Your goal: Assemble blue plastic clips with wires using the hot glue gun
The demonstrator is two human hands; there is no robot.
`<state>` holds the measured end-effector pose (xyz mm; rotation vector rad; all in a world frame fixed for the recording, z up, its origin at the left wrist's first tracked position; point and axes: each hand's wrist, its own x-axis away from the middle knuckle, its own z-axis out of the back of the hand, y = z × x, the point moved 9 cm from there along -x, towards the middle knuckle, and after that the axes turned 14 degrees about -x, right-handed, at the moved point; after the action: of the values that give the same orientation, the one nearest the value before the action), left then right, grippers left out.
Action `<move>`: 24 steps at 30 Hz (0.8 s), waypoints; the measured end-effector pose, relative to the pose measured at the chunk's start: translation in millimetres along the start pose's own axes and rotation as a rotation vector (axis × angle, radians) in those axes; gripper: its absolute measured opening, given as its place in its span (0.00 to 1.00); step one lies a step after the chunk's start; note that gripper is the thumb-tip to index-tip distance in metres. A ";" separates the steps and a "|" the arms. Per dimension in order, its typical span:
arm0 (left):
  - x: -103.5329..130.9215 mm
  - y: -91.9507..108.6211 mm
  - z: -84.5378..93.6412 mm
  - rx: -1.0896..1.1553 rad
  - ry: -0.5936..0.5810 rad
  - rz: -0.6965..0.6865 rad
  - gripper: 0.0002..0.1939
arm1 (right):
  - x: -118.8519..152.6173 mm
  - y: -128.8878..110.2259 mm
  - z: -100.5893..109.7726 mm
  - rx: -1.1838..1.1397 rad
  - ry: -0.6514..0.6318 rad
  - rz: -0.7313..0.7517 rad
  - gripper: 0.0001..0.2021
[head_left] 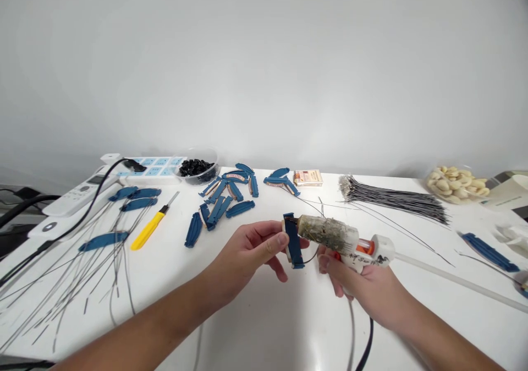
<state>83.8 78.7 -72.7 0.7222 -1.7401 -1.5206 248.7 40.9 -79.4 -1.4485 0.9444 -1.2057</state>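
My left hand [258, 250] is closed on a blue piece [293, 241], held upright between thumb and fingers above the white table. My right hand [358, 283] is wrapped round the handle of a white glue gun [330, 234] with a crusted front end. The gun's nozzle points left and meets the upper part of the blue piece, or is very near it. A clear glue stick [457, 277] runs out of the gun's back to the right. A thin dark wire curves between the blue piece and my right hand.
Loose blue pieces [214, 211] lie behind my left hand. Farther left are a yellow screwdriver [150, 228], wired blue pieces [103, 241] and a power strip [159, 167]. Black bits fill a bowl [198, 167]. Wires [396, 197], a small box [308, 178] and a bowl of beige pieces [457, 185] stand right.
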 end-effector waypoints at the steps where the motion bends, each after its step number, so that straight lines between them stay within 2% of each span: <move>1: 0.2 0.2 -0.7 0.007 -0.003 -0.002 0.15 | -0.2 0.5 0.6 0.005 0.006 0.003 0.14; 11: 0.2 -0.8 -2.3 0.046 -0.021 -0.003 0.15 | -0.4 3.5 1.3 0.029 0.038 -0.016 0.13; 24: -1.6 0.1 -0.5 -0.018 -0.020 -0.030 0.15 | 3.3 1.0 0.9 0.059 0.070 -0.011 0.13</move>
<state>85.2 79.7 -72.8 0.7288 -1.7355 -1.5669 250.3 37.8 -79.7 -1.3738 0.9411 -1.2887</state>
